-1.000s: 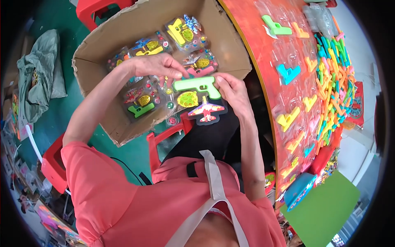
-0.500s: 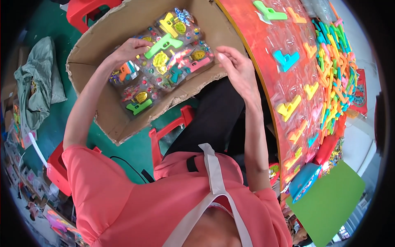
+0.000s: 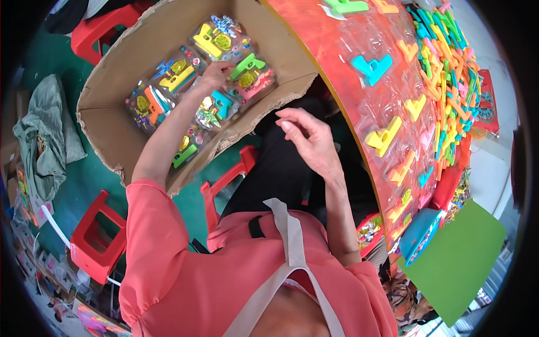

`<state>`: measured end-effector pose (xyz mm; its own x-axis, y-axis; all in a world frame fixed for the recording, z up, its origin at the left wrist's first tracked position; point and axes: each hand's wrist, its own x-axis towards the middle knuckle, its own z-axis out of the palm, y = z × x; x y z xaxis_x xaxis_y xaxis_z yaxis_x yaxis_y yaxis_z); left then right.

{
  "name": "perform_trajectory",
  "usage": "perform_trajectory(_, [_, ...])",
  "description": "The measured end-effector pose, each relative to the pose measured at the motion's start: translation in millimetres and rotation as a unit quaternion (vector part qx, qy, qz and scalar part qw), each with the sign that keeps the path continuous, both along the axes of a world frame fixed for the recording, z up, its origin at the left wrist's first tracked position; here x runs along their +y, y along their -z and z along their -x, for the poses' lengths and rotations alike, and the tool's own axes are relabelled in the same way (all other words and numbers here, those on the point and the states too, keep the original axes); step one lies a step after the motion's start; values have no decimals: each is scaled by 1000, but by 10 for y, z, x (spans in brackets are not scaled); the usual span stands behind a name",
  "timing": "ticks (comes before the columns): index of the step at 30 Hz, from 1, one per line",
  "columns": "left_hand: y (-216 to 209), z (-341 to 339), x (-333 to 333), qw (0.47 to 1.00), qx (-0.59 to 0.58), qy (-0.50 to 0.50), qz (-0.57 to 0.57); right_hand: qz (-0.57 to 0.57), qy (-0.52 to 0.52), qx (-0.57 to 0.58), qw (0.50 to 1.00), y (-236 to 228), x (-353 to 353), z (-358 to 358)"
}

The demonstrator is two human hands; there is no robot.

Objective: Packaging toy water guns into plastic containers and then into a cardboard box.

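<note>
A cardboard box [image 3: 106, 118] holds several clear plastic toy packs with coloured toy pistols and small round pieces. My left hand [image 3: 214, 77] reaches into it, fingers closed at the left edge of a pack with a green toy pistol [image 3: 247, 65]; the fingertips are partly hidden. Around that hand lie packs with a yellow toy pistol [image 3: 207, 41], another yellow toy pistol [image 3: 177, 80], an orange toy pistol [image 3: 152, 104] and a blue toy pistol [image 3: 222, 104]. My right hand [image 3: 311, 140] hovers between the box and the table, holding nothing, its fingers slightly bent and apart.
The red table [image 3: 351, 95] to the right carries rows of clear trays with toy pistols and a heap of loose coloured parts [image 3: 446, 84]. Red stools [image 3: 98, 236] stand by the box. A blue basin [image 3: 420, 237] and green board [image 3: 457, 261] sit lower right.
My left hand has moved right and deeper into the box, and the green toy pistol pack now lies farther right among the others. My right hand has drawn back toward me from the box edge.
</note>
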<state>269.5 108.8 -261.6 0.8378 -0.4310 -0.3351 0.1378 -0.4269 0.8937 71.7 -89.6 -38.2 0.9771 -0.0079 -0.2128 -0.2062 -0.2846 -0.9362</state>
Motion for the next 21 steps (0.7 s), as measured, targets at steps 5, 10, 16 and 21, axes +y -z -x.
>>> perform_trajectory(5, [129,96,0,998,-40,-5,-51,4,-24,-2,1000,-108,45,17])
perform_trajectory(10, [-57,317,-48,990,53,-131,-6,30,-48,5,998,-69,4,88])
perform_trajectory(16, [-4,166,0,953,159,-239,98,18,-54,8,998,-23,15,105])
perform_trajectory(21, [1,86,-114,936,139,-277,167,18,-58,6,998,28,-7,142])
